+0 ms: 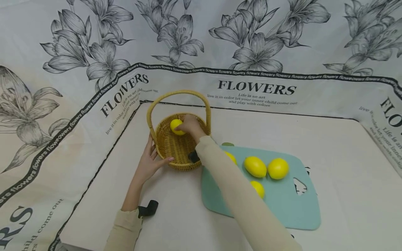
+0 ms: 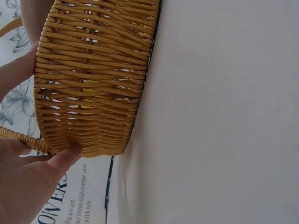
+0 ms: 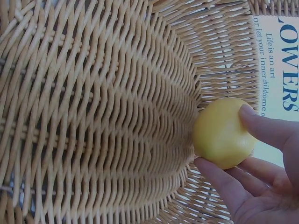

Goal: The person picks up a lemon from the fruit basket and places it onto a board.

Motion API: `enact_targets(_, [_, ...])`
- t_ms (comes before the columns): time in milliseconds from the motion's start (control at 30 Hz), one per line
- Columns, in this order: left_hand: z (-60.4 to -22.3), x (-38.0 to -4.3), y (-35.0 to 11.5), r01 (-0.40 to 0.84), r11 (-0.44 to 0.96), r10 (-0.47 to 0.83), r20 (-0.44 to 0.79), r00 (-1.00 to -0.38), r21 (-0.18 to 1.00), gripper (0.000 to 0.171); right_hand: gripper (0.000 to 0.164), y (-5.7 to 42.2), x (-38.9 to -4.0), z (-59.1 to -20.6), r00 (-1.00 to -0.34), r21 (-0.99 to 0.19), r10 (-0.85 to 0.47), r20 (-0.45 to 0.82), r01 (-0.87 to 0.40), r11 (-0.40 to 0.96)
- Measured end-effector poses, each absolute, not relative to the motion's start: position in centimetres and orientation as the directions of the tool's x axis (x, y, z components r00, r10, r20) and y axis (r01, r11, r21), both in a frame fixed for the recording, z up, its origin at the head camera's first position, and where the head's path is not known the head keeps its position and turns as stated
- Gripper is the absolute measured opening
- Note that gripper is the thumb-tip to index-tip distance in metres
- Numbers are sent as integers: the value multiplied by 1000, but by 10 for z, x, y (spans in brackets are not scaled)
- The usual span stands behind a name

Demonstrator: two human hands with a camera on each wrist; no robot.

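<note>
A lemon [image 1: 177,127] is held in my right hand [image 1: 191,126], down inside a wicker basket [image 1: 180,148] with a tall arched handle. The right wrist view shows thumb and fingers around that lemon [image 3: 223,135], low against the woven wall. My left hand [image 1: 148,166] grips the basket's left side near the foot of the handle, thumb toward the front rim. In the left wrist view, its fingers touch the outer weave of the basket [image 2: 93,60]. Several more lemons [image 1: 255,166] lie on a pale green cutting board [image 1: 289,209] to the right; my right forearm partly covers them.
The white table [image 1: 176,216] meets a flower-printed cloth [image 1: 257,92] at the back and left. A small olive-green piece [image 1: 228,144] shows behind the board's far edge. Black wrist cameras [image 1: 149,208] sit at both sleeves.
</note>
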State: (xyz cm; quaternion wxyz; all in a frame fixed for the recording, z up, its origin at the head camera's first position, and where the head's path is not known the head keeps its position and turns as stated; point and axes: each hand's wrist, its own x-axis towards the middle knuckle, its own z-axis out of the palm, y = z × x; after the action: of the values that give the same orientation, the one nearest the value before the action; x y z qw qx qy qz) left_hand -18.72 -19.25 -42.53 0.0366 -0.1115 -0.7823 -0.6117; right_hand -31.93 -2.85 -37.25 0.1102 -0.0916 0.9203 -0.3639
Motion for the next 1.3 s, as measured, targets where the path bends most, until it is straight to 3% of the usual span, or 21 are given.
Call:
enact_targets(367, [-433, -191, -196, 216, 227, 125, 192, -974, 950, 114, 58, -20, -313, -361, -934, -634, -334, -123, -185, 751])
enact_targets(1300, [-432, -189, -194, 207, 219, 131, 181, -975, 954, 114, 60, 17, -266, -329, -867, -642, -496, 46, -406, 650])
